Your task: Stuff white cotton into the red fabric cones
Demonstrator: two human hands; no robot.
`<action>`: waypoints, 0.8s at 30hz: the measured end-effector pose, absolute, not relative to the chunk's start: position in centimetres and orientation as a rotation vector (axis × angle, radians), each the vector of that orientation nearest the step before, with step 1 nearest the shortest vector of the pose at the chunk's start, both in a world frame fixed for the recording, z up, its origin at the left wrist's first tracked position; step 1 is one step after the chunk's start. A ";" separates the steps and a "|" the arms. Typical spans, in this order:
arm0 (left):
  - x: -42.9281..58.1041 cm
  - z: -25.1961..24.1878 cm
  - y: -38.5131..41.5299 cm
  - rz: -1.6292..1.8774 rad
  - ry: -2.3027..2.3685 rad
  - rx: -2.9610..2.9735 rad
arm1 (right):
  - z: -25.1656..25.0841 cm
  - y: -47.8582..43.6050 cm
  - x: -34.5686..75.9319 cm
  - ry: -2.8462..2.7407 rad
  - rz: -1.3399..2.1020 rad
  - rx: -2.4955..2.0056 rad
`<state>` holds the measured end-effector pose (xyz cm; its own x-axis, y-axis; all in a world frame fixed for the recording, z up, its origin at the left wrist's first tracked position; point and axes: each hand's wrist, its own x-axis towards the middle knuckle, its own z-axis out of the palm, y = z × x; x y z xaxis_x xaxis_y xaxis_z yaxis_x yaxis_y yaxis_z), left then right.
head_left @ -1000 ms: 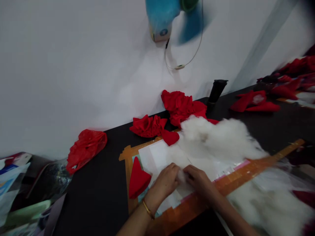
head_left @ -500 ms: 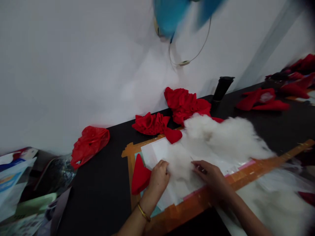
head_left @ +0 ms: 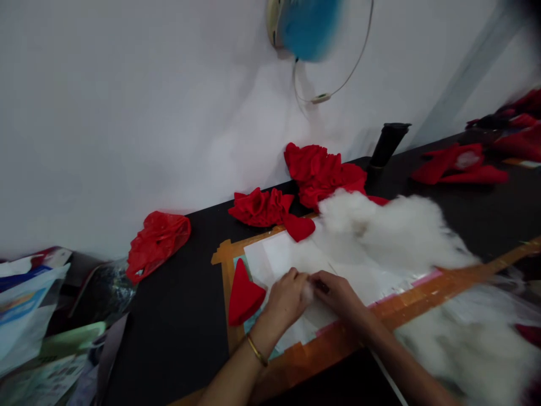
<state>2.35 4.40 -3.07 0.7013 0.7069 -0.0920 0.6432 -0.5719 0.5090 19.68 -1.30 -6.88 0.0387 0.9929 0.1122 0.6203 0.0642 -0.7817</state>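
Note:
My left hand (head_left: 289,296), with a yellow bangle at the wrist, is closed around a small tuft of white stuffing (head_left: 308,293). Against it, my right hand (head_left: 336,290) has its fingers pinched together at the tuft; what lies inside them is dark and hidden. Both hands are over white sheets (head_left: 266,254) taped to the black table. Left of my left hand lies a folded red fabric piece (head_left: 245,296). A small stuffed red piece (head_left: 299,226) rests just beyond my hands. To the right spreads a large heap of white stuffing (head_left: 397,231).
Gathered red fabric (head_left: 323,175) lies along the wall near a black cup (head_left: 389,144). A red plastic bag (head_left: 157,242) sits at the left. Orange tape (head_left: 321,352) edges the work area. More stuffing (head_left: 473,349) is at lower right. A blurred blue fan (head_left: 310,28) hangs above.
My hands have come together, and the loose stuffing that spread between them is now a small tuft at my left fingers. The view has shifted slightly.

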 end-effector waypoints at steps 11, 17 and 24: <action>2.1 -3.5 4.8 0.143 1.068 2.417 | -6.5 -2.1 20.7 -1.755 0.659 -1.659; 1.2 -3.7 5.1 0.180 1.142 2.364 | -7.0 -2.4 22.5 -1.640 0.574 -1.764; 0.6 -3.0 3.7 0.517 1.095 2.029 | -3.7 -3.2 20.5 -1.555 0.722 -1.579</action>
<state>0.64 3.73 -2.97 0.5505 0.8349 -0.0038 0.5275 -0.3443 0.7767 20.53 -3.22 -3.73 0.0858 0.9879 0.1291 0.5386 0.0630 -0.8402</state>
